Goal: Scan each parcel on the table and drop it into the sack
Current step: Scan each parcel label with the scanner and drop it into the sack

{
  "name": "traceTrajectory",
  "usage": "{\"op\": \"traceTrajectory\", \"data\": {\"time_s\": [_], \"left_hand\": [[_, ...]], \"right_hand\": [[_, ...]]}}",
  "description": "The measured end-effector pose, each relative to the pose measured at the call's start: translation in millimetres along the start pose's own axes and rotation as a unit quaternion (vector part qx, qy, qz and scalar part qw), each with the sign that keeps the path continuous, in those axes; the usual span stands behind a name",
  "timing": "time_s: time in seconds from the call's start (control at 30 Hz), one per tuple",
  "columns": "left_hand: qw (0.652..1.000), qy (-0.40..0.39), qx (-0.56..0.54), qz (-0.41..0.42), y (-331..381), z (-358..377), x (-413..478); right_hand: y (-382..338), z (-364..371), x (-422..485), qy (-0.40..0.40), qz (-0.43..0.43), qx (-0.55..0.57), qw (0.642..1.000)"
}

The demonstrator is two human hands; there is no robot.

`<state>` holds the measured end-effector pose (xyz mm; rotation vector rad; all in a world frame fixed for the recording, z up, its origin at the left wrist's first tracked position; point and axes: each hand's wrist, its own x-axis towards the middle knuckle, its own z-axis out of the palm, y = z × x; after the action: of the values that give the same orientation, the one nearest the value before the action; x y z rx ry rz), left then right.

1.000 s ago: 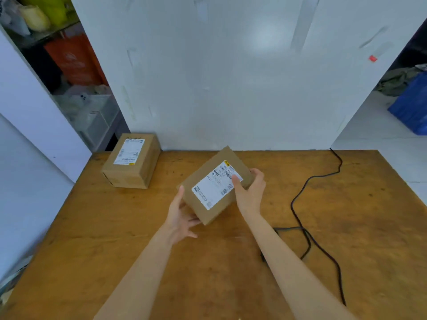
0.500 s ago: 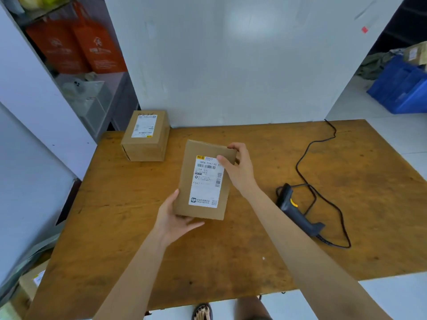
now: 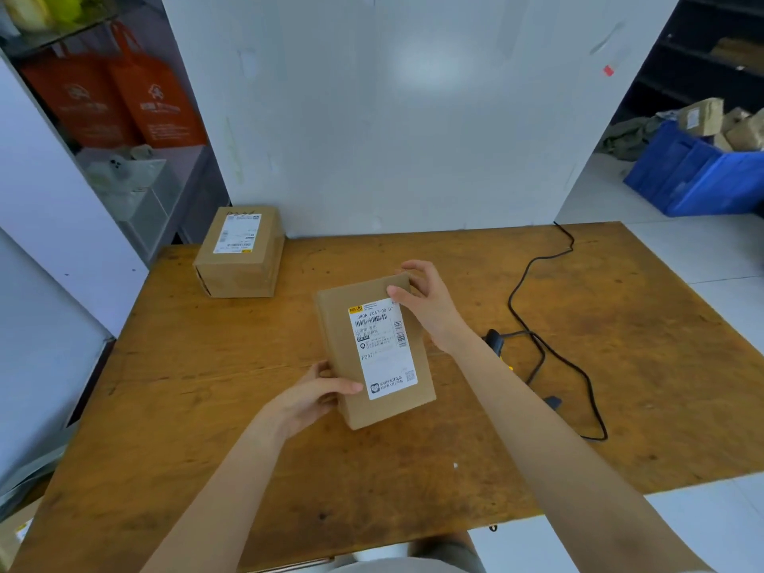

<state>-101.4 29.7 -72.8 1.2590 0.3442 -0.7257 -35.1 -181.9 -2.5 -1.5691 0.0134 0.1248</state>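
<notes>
Behind the right forearm (image 3: 516, 407) the scanner (image 3: 494, 339) is mostly hidden. Left hand (image 3: 308, 401) grips the parcel's (image 3: 374, 353) near edge, right hand (image 3: 426, 301) its far corner.

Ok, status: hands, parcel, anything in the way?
Left hand grips parcel near end, right hand far corner. Label faces up. Scanner partly hidden behind right forearm. Second parcel far left.

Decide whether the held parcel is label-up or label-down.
Label-up: the parcel shows its white label and barcode to the head camera.
</notes>
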Motion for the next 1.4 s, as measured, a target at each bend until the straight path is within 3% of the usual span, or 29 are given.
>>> {"op": "traceTrajectory", "data": {"time_s": [0.1, 0.2, 0.3, 0.4, 0.53, 0.73, 0.97, 1.07, 1.17, 1.23, 1.33, 1.4], "left_hand": [[0.999, 0.008, -0.041, 0.009, -2.5, -0.1, 2.9], [0.999, 0.016, -0.048, 0.017, -3.2, -1.8, 3.7], [0.999, 0.018, -0.042, 0.021, -1.6, -4.7, 4.8], [0.999, 0.018, -0.037, 0.025, 0.0, -7.6, 8.9], [0.999, 0.022, -0.036, 0.025, 1.0, -6.8, 14.0], [0.998, 0.027, -0.045, 0.024, -3.8, -4.0, 20.2], [0.998, 0.023, -0.05, 0.021, -2.0, -0.1, 24.6], [0.998, 0.027, -0.045, 0.018, -0.1, -0.9, 27.4], [0.998, 0.03, -0.052, 0.017, 0.6, -3.9, 29.7], [0.997, 0.033, -0.063, 0.019, 0.4, -7.3, 31.0], [0.995, 0.042, -0.086, 0.028, -0.9, -13.0, 32.7], [0.994, 0.045, -0.098, 0.035, -0.8, -15.0, 32.4]], "right_hand": [[4.2, -18.6, 4.5, 0.043, 0.063, 0.018, 0.997], [19.2, -50.8, 1.1, 0.181, 0.071, -0.124, 0.973], [43.1, -89.9, -14.0, 0.243, 0.086, -0.258, 0.931], [68.1, -119.1, -35.3, 0.237, 0.146, -0.355, 0.892], [94.8, -127.7, -62.5, 0.195, 0.207, -0.361, 0.888], [115.1, -117.4, -73.1, 0.167, 0.214, -0.47, 0.84], [120.1, -117.2, -70.4, 0.169, 0.216, -0.516, 0.811], [115.3, -114.0, -71.5, 0.17, 0.189, -0.491, 0.833], [96.0, -100.1, -73.0, 0.191, 0.096, -0.378, 0.901], [72.8, -86.3, -76.5, 0.196, 0.032, -0.323, 0.925], [35.7, -62.7, -89.9, 0.147, -0.039, -0.276, 0.949], [16.0, -43.3, -102.0, 0.076, -0.039, -0.199, 0.976]]}}
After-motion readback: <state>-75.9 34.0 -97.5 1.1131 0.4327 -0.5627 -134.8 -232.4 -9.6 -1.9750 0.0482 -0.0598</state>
